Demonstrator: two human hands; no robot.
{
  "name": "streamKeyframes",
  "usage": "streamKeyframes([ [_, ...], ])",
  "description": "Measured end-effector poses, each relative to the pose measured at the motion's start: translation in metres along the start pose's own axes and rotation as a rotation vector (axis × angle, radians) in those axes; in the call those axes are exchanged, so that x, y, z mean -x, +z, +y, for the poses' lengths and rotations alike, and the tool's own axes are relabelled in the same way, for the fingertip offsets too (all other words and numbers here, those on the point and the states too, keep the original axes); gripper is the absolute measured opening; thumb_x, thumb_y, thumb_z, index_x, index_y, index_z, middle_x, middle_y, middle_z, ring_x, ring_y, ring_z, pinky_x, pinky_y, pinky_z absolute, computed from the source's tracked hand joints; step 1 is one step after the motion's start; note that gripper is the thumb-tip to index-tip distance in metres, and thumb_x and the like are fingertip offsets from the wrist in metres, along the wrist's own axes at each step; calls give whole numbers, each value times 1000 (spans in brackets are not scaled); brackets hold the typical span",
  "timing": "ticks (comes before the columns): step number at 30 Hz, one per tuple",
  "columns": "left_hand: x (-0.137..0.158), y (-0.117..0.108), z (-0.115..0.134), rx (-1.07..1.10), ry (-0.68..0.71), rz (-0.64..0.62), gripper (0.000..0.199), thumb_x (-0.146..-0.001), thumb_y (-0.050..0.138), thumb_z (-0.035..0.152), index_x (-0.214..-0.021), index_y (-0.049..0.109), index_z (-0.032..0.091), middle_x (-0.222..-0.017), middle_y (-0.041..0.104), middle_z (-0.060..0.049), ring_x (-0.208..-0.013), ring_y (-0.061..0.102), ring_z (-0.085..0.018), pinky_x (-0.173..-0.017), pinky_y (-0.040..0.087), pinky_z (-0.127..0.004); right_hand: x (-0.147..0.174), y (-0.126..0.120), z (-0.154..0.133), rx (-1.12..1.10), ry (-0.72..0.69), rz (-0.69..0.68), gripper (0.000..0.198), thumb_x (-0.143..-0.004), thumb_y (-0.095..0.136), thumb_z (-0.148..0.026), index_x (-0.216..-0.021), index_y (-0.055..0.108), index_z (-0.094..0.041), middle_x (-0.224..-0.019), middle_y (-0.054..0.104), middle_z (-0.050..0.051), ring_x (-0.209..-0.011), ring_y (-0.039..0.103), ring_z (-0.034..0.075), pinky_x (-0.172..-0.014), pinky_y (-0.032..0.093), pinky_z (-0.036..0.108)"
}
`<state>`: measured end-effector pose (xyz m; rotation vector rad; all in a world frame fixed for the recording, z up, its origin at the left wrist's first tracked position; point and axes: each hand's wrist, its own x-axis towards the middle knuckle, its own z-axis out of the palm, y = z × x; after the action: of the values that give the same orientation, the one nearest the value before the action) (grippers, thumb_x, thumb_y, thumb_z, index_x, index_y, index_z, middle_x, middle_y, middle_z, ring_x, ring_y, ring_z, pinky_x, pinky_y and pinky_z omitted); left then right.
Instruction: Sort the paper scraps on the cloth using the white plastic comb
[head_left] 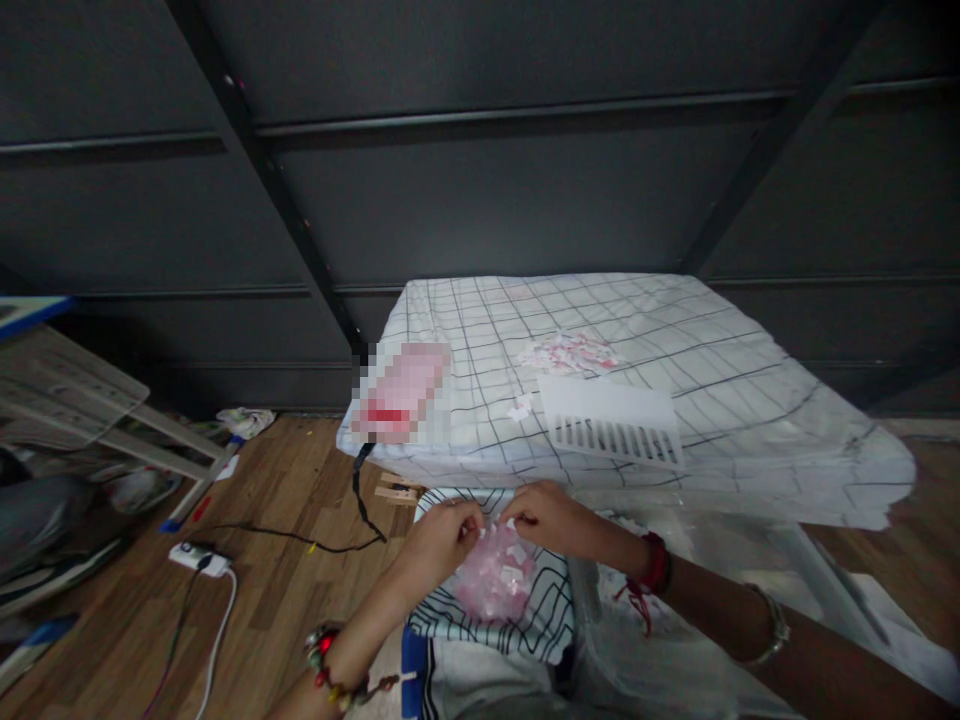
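A clear plastic bag [495, 585] of small pink pieces with white tags rests on a striped cloth [442, 615] over my lap. At the bag's upper left edge, the fingers of my left hand [448, 530] are closed in a pinch. My right hand [553, 517] pinches near the upper right edge, with its fingertips curled down. The fingertips of both hands partly hide what they grip. Beyond them, on the checked tablecloth [480, 310], lie a pile of small white and pink pieces [574, 353] and a white sheet with a row of dark strips [611, 415].
A clear plastic bin [600, 655] stands under my right forearm. A pink, blurred object [405, 390] with a black cable lies at the table's left. On the wooden floor is a power strip [201, 560]. A folding table [97, 390] stands left; dark panels rise behind.
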<state>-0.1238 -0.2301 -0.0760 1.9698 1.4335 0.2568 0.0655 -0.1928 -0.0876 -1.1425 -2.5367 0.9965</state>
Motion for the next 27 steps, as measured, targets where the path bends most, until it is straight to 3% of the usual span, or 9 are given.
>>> streamKeyframes([
  [6,0,0,-2,46,5,54,20,-75,48,1,-74,60,17,-75,62,-2,-77,59,-17,-68,40,-22,1,-2,-2,31,-19,0,30,-67,49,-5,-82,73,-17,-76,72,4,-69,62,14,-66,42,23],
  [13,2,0,-5,58,-34,77,15,-77,48,3,-76,56,16,-75,62,-2,-77,59,-17,-68,41,-23,2,-1,5,114,-24,-1,22,-74,49,-8,-76,70,-16,-72,70,5,-67,60,14,-63,41,23],
  [20,4,4,-10,120,-12,101,19,-73,47,1,-75,56,17,-74,62,-1,-74,59,-16,-66,42,-22,-5,5,4,229,-121,-71,22,-74,50,-4,-79,68,-16,-80,69,5,-80,61,15,-72,42,24],
  [27,5,5,-13,132,-14,111,18,-74,47,3,-75,59,16,-74,63,-2,-72,59,-16,-65,42,-22,-10,13,-6,414,-123,-79,22,-79,45,-2,-79,65,-12,-80,67,10,-75,62,18,-65,44,28],
])
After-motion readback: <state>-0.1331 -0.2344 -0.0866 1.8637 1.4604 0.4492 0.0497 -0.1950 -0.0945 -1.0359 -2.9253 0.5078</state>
